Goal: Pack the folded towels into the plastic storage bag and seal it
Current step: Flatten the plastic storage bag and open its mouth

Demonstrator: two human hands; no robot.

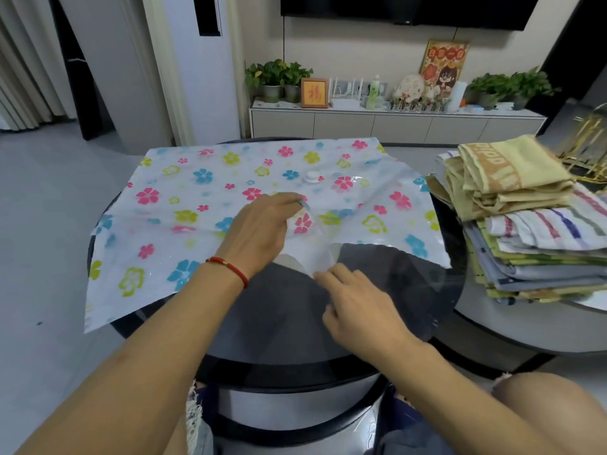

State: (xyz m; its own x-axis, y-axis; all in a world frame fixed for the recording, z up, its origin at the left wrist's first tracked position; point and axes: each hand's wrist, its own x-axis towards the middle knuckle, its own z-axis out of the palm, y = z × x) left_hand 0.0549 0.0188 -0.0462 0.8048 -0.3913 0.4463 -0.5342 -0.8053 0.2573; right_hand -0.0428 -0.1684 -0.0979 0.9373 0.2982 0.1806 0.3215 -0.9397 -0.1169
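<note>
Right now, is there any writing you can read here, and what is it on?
"福", in gold: small orange framed picture on the cabinet.
Brown woven letters on the top yellow towel: folded and skewed, not legible.
Tall framed poster: characters across the top, blurred.
Green bottle, round plaque: print too small.

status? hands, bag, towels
Left hand pinching top layer of floral storage bag, right hand holding clear lower flap. Mouth partly open, bag empty. Folded towel stack untouched at right. Nothing blocking.

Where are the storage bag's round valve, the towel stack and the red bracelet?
valve (312, 176), head view, its white cap.
towel stack (525, 231), head view, striped towel's folded side.
red bracelet (230, 267), head view, cord on left wrist.
</note>
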